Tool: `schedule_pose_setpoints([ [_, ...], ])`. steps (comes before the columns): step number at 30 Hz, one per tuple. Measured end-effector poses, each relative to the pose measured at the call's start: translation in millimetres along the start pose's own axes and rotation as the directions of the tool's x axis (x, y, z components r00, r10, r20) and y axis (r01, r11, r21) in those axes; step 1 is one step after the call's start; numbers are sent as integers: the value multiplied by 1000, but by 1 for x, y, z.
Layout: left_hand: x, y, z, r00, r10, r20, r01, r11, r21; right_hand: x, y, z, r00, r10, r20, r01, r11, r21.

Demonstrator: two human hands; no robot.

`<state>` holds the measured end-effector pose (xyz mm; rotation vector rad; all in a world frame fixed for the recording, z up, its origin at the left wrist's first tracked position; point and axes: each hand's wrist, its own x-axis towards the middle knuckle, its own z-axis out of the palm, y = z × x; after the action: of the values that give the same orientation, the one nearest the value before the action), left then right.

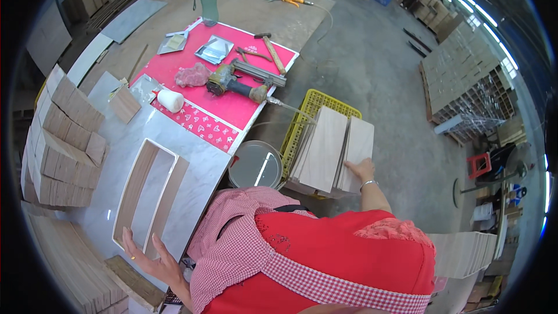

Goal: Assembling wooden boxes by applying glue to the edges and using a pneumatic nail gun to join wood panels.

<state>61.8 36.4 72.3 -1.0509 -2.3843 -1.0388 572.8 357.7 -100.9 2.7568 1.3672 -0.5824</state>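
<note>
My left hand (152, 260) rests open against the near end of a long, open wooden frame (150, 193) that lies flat on the pale marble-look worktop (200, 166). Off to the right, my right hand (361, 170) presses on the near edge of a stack of light wooden boards (331, 150). Those boards lie tilted over a yellow plastic crate (314, 107) on the floor. A round lidded bucket (256, 164) stands between the worktop and the crate.
A pink mat (218, 90) holds a nail gun (244, 80), hammer (273, 52), pink rag (193, 74), white cup (170, 100) and foil packets. A teal bottle (208, 1) stands behind. Stacked wooden boxes (61, 139) line the left; board piles (465, 253) sit right.
</note>
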Motion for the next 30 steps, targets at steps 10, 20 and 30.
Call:
schedule_pose_setpoints([
  [10,1,-8,1,995,20,-93,-22,1000,-18,6,2,-26,999,11,-49,-5,993,115],
  [20,-44,-42,-42,947,-169,-273,227,954,196,-29,-241,-71,313,-867,-386,948,262,180],
  [30,-76,-53,-54,822,-487,-294,541,829,140,-346,-417,-59,-781,-583,223,623,-705,337],
])
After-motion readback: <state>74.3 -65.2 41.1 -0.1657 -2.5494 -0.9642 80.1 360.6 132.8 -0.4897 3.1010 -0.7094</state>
